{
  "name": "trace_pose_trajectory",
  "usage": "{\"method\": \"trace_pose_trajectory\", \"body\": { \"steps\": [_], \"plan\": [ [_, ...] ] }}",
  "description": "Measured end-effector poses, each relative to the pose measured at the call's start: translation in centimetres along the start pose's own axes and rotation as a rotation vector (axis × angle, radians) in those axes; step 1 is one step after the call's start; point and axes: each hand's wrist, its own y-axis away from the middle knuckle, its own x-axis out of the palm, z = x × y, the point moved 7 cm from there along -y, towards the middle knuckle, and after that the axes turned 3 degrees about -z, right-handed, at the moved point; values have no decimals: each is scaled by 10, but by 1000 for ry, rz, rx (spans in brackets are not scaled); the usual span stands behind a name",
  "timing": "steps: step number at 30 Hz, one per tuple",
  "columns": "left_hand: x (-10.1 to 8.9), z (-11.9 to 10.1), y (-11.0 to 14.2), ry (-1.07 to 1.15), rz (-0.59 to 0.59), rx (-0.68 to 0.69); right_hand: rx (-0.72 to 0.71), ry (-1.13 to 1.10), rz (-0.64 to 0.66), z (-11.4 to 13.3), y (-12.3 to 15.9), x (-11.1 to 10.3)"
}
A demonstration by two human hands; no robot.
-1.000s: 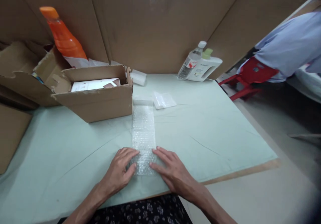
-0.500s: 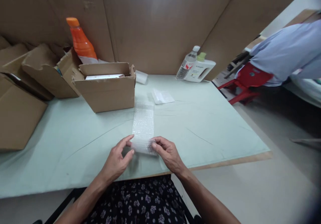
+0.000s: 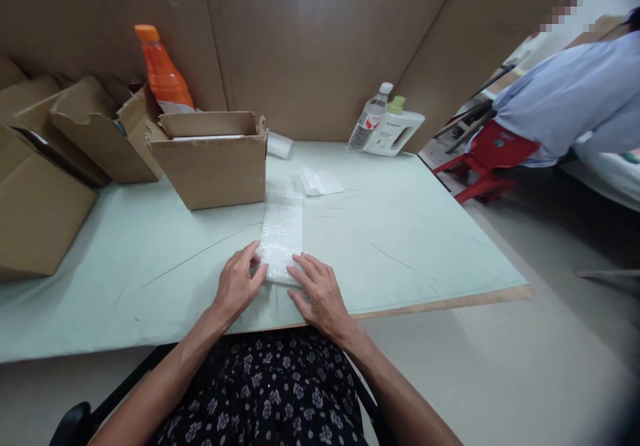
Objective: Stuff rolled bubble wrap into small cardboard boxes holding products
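Note:
A strip of bubble wrap lies lengthwise on the pale green table cover, its near end folded over into a thicker roll. My left hand rests on the roll's left side, fingers curled against it. My right hand presses on the roll's right side, fingers laid forward over it. Whatever is inside the roll is hidden. An open cardboard box with something white in it stands just beyond the strip on the left.
Further cardboard boxes and an orange bottle stand at the back left. A clear water bottle, a white jug and a small plastic bag lie further back. Cardboard walls surround the table. A person in a blue shirt sits on a red chair at the right.
The near end of the bubble wrap was lifted and rolled away from me, so the strip is shorter. Both hands followed it forward. The camera pulled back and tilted.

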Motion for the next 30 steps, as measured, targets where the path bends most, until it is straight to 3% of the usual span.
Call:
{"method": "trace_pose_trajectory", "body": {
  "steps": [3, 7, 11, 17, 23, 25, 28, 30],
  "plan": [
    [-9, -10, 10, -5, -62, 149, -18, 21, 0, -4, -1, 8],
    [-7, -25, 29, -37, 41, 327, -59, -16, -59, -4, 1, 6],
    [-2, -29, 39, -64, 69, 396, -106, -111, -69, -2, 2, 4],
    [-1, -24, 38, -45, 3, 416, -91, -186, -96, -5, 0, 5],
    [-10, -31, 31, 50, 30, 312, 119, -351, -37, -6, 1, -4],
    [-10, -30, 26, 35, 46, 264, 159, -347, -72, -6, 3, -11],
    [-6, -26, 17, -59, 39, 241, 105, -223, -181, -2, 5, -25],
    [-1, -25, 12, -130, 47, 245, 18, -138, -149, 4, 5, -25]
  ]
}}
